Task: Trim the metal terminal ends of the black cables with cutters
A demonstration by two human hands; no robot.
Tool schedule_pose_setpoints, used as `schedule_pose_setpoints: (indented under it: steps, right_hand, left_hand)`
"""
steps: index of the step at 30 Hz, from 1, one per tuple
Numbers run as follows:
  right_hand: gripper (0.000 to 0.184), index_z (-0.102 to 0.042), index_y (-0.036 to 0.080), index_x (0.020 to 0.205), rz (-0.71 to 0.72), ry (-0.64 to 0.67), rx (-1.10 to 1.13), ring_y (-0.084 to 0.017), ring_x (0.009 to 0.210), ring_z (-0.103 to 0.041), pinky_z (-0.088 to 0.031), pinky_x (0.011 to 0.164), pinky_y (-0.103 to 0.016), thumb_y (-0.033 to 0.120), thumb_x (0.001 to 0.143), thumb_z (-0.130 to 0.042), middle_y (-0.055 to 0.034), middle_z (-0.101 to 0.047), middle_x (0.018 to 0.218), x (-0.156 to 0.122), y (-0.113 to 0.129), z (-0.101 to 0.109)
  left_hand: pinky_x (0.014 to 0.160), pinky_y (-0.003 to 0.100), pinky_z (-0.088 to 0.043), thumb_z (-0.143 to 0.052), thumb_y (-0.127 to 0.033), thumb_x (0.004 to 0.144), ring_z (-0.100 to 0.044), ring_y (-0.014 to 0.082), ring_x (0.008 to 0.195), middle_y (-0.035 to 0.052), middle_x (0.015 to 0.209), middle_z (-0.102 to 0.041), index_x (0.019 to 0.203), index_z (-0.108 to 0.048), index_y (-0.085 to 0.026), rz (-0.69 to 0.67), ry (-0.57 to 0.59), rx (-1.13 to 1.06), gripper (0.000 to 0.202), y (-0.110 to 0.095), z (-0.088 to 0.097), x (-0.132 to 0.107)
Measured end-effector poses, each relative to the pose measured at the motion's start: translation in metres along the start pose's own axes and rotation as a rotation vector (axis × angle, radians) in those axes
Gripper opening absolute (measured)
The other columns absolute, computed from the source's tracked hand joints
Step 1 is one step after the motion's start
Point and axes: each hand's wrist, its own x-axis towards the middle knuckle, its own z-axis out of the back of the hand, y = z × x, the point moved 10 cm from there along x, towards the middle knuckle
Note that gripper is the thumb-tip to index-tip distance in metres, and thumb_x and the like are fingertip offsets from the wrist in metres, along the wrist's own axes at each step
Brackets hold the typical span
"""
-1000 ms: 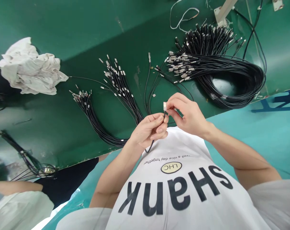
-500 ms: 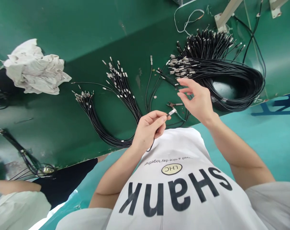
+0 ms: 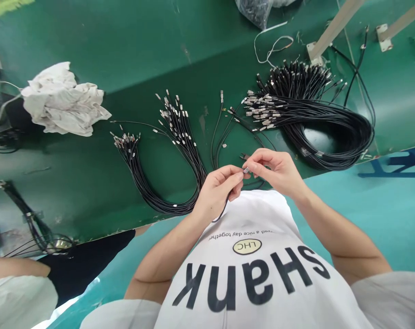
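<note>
My left hand point(image 3: 221, 188) is closed in a pinch around a thin black cable point(image 3: 224, 209), close to its end. A small whitish piece at the cable's tip point(image 3: 246, 170) shows between the two hands. My right hand point(image 3: 274, 171) is closed too, thumb and forefinger pinching that same tip. Just behind the right fingers lie the side cutters point(image 3: 244, 156), mostly hidden. Several loose black cables point(image 3: 215, 132) run on the green table beyond my hands, some with metal ends.
To the left, a bent bundle of black cables point(image 3: 149, 194) lies on the table point(image 3: 132, 82). A large coiled bundle point(image 3: 361, 128) sits at the right. A white cloth point(image 3: 63, 103) lies far left. Beige posts point(image 3: 334, 32) stand at the back. Another person's arm point(image 3: 18, 266) shows at lower left.
My right hand has come down and left from above the table to the cable's tip and closed on it. The left hand keeps its hold. The whole view has shifted slightly.
</note>
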Motion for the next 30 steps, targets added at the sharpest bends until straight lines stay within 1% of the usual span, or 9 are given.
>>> schedule_pose_setpoints:
  steps: [4,7,10,14,17,21,24,26,30]
  right_hand:
    - [0.022,-0.076,0.02,0.09,-0.02,0.006,0.043,-0.013,0.074,-0.064,-0.051,0.067,-0.029,0.039,0.095,-0.067,-0.0027,-0.068,0.086,0.0,-0.004,-0.002]
    - [0.02,-0.076,0.02,0.09,-0.021,-0.012,0.016,-0.013,0.075,-0.062,-0.05,0.07,-0.028,0.039,0.091,-0.071,-0.0021,-0.068,0.085,-0.002,-0.001,-0.006]
    - [0.02,-0.075,0.019,0.094,0.042,-0.038,-0.028,-0.015,0.082,-0.062,-0.051,0.071,-0.028,0.038,0.091,-0.071,-0.004,-0.068,0.089,-0.004,0.013,-0.009]
    - [0.022,-0.072,0.018,0.088,0.123,-0.039,-0.073,-0.014,0.075,-0.061,-0.052,0.068,-0.028,0.039,0.094,-0.066,-0.0029,-0.064,0.082,-0.001,0.035,-0.013]
    - [0.021,-0.074,0.019,0.089,0.163,-0.012,-0.105,-0.014,0.071,-0.061,-0.051,0.066,-0.028,0.038,0.095,-0.065,-0.0029,-0.063,0.081,-0.001,0.052,-0.02]
    - [0.021,-0.076,0.021,0.093,0.213,0.046,-0.119,-0.016,0.073,-0.06,-0.05,0.064,-0.028,0.037,0.096,-0.063,-0.0052,-0.063,0.086,-0.009,0.066,-0.042]
    - [0.022,-0.077,0.023,0.096,0.176,0.046,-0.065,-0.019,0.075,-0.062,-0.051,0.06,-0.028,0.039,0.094,-0.064,-0.0081,-0.064,0.09,-0.015,0.06,-0.057]
    - [0.02,-0.078,0.024,0.094,0.158,0.064,-0.039,-0.023,0.078,-0.065,-0.054,0.062,-0.03,0.041,0.09,-0.068,-0.0095,-0.066,0.09,-0.016,0.054,-0.068]
    - [0.017,-0.078,0.027,0.088,0.233,0.08,-0.071,-0.023,0.072,-0.066,-0.057,0.063,-0.031,0.042,0.083,-0.073,-0.008,-0.067,0.084,-0.012,0.059,-0.093]
  left_hand:
    - [0.048,0.022,-0.018,-0.069,-0.036,0.092,-0.032,0.0052,0.048,-0.006,0.055,-0.042,0.087,-0.067,-0.014,-0.006,0.016,0.012,0.023,-0.002,-0.004,-0.001]
    - [0.048,0.023,-0.017,-0.069,-0.039,0.091,-0.03,0.0053,0.047,-0.0069,0.053,-0.041,0.083,-0.064,-0.014,-0.029,-0.028,-0.001,0.026,-0.006,-0.003,-0.004]
    - [0.048,0.023,-0.016,-0.071,-0.041,0.088,-0.028,0.005,0.046,-0.0077,0.052,-0.041,0.077,-0.057,-0.016,-0.037,-0.064,-0.034,0.031,-0.012,-0.005,-0.01]
    - [0.048,0.023,-0.015,-0.072,-0.042,0.087,-0.026,0.0047,0.046,-0.0076,0.052,-0.042,0.075,-0.053,-0.016,-0.073,-0.02,-0.045,0.034,-0.027,-0.014,-0.019]
    - [0.047,0.024,-0.012,-0.07,-0.046,0.087,-0.025,0.0048,0.045,-0.0081,0.052,-0.041,0.08,-0.057,-0.015,-0.099,0.01,-0.033,0.034,-0.037,-0.018,-0.031]
    - [0.047,0.024,-0.012,-0.076,-0.053,0.081,-0.024,0.0046,0.045,-0.0092,0.05,-0.04,0.083,-0.059,-0.015,-0.165,-0.065,-0.034,0.041,-0.044,-0.011,-0.053]
    - [0.046,0.025,-0.016,-0.078,-0.057,0.074,-0.028,0.0049,0.042,-0.0076,0.047,-0.042,0.075,-0.061,-0.014,-0.222,-0.11,-0.05,0.047,-0.048,-0.003,-0.071]
    - [0.044,0.026,-0.016,-0.077,-0.059,0.074,-0.029,0.0058,0.04,-0.0067,0.045,-0.042,0.074,-0.064,-0.013,-0.231,-0.107,-0.042,0.047,-0.05,0.003,-0.084]
    - [0.043,0.029,-0.011,-0.071,-0.059,0.08,-0.022,0.0055,0.036,-0.0087,0.041,-0.034,0.068,-0.064,-0.015,-0.243,-0.086,-0.029,0.047,-0.055,0.019,-0.115]
